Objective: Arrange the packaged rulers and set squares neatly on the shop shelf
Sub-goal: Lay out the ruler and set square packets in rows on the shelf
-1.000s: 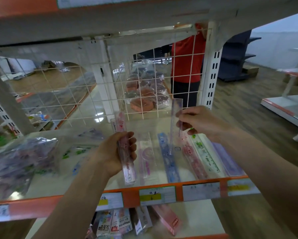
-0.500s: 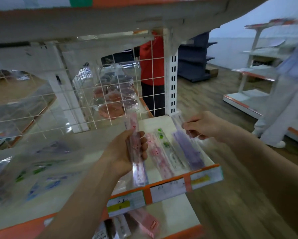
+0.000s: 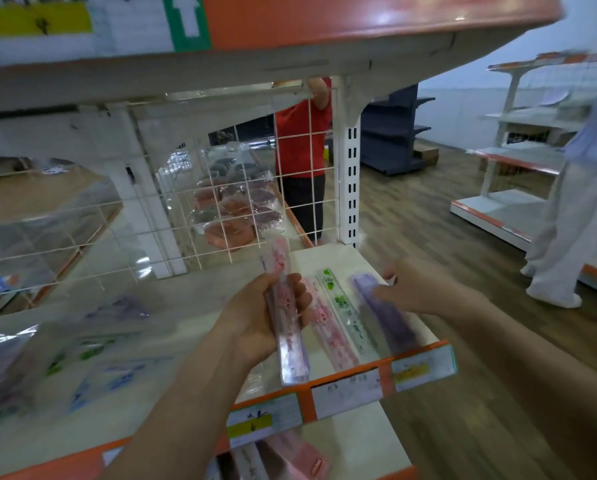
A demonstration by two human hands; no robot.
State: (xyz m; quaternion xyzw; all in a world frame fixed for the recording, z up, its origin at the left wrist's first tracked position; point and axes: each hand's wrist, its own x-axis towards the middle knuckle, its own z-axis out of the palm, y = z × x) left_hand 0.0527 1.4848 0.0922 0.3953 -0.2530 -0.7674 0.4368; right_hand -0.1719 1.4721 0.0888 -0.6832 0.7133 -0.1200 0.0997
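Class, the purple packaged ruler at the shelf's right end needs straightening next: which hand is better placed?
Right. The right hand holds the far end of the purple packaged ruler, while the left hand is occupied gripping a pink packaged ruler.

My left hand (image 3: 255, 320) holds a ruler pack (image 3: 286, 306) at frame centre, over the shelf (image 3: 324, 258) near its front edge. Right of it, three packaged rulers (image 3: 345, 313) lie side by side on the shelf. My right hand (image 3: 418, 289) touches the rightmost ruler (image 3: 383, 313) at its far end. Wire grid (image 3: 221, 202) stands behind. Bagged stock (image 3: 6, 368) lies lower left. Bottom centre, more packs (image 3: 290, 455) lie on the lower shelf (image 3: 359, 445).
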